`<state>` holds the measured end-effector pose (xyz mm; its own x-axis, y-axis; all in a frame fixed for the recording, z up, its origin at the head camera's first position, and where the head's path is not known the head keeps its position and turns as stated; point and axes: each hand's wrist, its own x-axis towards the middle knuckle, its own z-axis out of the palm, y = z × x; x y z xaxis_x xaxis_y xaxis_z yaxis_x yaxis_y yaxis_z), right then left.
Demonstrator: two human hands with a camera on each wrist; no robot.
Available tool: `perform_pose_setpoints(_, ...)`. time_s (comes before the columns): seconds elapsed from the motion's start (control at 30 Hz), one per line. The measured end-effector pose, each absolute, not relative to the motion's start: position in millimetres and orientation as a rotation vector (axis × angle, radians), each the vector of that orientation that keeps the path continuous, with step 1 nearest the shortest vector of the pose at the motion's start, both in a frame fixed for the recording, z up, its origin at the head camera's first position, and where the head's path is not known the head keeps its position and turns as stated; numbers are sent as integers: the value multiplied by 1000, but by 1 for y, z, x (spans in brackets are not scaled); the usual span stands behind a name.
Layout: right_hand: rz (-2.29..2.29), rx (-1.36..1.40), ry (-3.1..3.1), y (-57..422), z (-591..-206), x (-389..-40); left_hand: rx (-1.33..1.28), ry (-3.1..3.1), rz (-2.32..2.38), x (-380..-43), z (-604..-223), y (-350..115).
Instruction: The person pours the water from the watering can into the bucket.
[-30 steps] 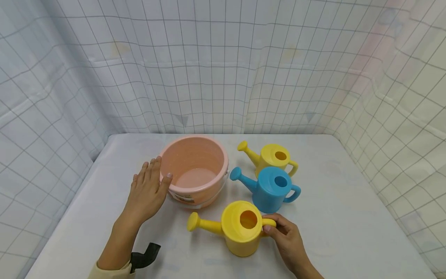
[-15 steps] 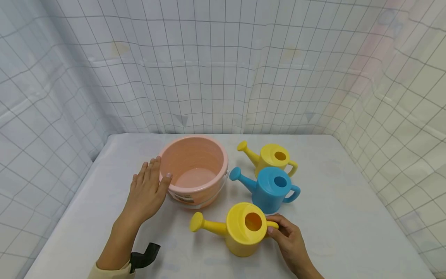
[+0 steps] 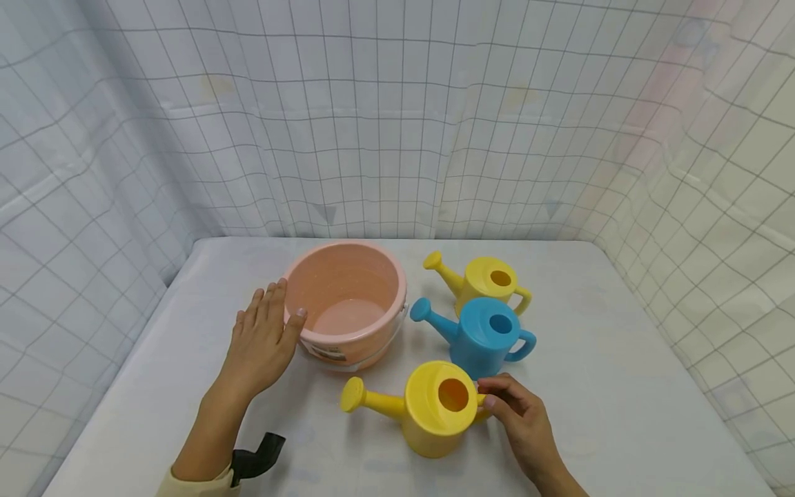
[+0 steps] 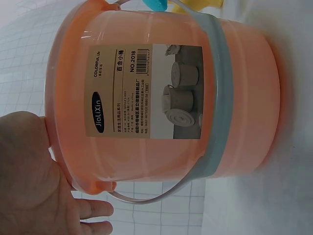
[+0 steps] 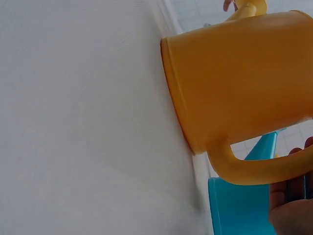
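Cloth walls [image 3: 397, 131]: gridded white, they are rising behind and along both sides.
White table [image 3: 615, 386]: it is running back to a straight far edge and reaching in a broad strip to a slanting right edge.
Pink bucket [image 3: 344, 338]: standing upright, left of centre.
Front yellow can [image 3: 433, 419]: standing upright, spout pointing left.
Blue can [image 3: 477, 348]: standing just behind.
Rear yellow can [image 3: 475, 279]: standing farthest back.
Left hand [image 3: 261, 345]: resting straight fingers against the bucket's rim.
Right hand [image 3: 522, 417]: curving at the front can's handle; whether it is gripping, I cannot tell.
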<state>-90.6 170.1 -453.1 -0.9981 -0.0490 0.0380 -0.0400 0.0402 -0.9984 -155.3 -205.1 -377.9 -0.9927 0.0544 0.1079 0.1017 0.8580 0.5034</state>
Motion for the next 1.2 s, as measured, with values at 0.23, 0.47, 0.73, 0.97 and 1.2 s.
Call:
perform_pose_setpoints(0.23,-2149,-37,2351,177,-449,-94,-132,-2928,-804,-155,-379,-205)
perform_pose_setpoints(0.47,-2170,-95,2429,185,-447,-97,-136,-2921,-801,-156,-380,-204)
perform_pose_setpoints(0.73,-2176,-59,2475,195,-445,-99,-140,-2910,-788,-158,-380,-202)
perform_pose_setpoints(0.97,-2112,-66,2532,204,-447,-102,-136,-2911,-784,-159,-379,-201)
perform_pose_setpoints(1.2,-2184,-41,2579,211,-445,-109,-138,-2912,-791,-158,-379,-201)
